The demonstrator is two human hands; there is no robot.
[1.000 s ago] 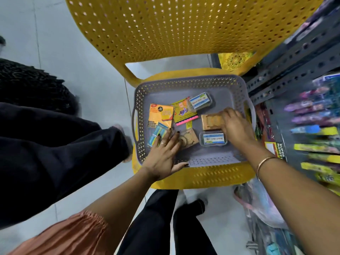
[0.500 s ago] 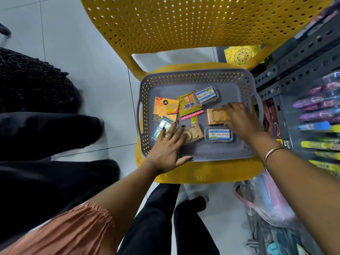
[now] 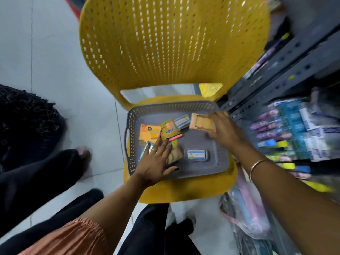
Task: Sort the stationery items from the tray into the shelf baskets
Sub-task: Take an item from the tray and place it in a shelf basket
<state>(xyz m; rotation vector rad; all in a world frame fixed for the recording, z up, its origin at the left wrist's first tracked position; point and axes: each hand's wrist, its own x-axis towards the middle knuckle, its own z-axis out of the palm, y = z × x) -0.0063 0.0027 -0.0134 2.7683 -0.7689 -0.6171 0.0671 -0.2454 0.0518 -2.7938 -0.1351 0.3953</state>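
A grey perforated tray (image 3: 217,166) rests on the seat of a yellow chair (image 3: 173,48). My right hand (image 3: 223,129) is shut on a small tan wooden piece (image 3: 201,123), lifted above the tray's far right. My left hand (image 3: 156,160) lies flat and spread over the tray's near left, partly covering a blue packet (image 3: 145,150) and a second tan wooden piece (image 3: 175,156). Still in the tray are an orange sticky-note pack (image 3: 149,133), a yellow pack with a pink strip (image 3: 170,132) and two clear boxes with blue labels (image 3: 196,155) (image 3: 182,121).
A grey metal shelf (image 3: 287,74) with rows of pens and highlighters (image 3: 276,142) stands at the right, blurred. A plastic bag (image 3: 248,214) hangs below it. A person in dark trousers (image 3: 36,173) stands at the left on the tiled floor. My own legs (image 3: 152,230) are below the chair.
My right hand has closed on the tan wooden piece and raised it off the tray floor towards the far right. The left hand stays flat on the tray. The view has tilted.
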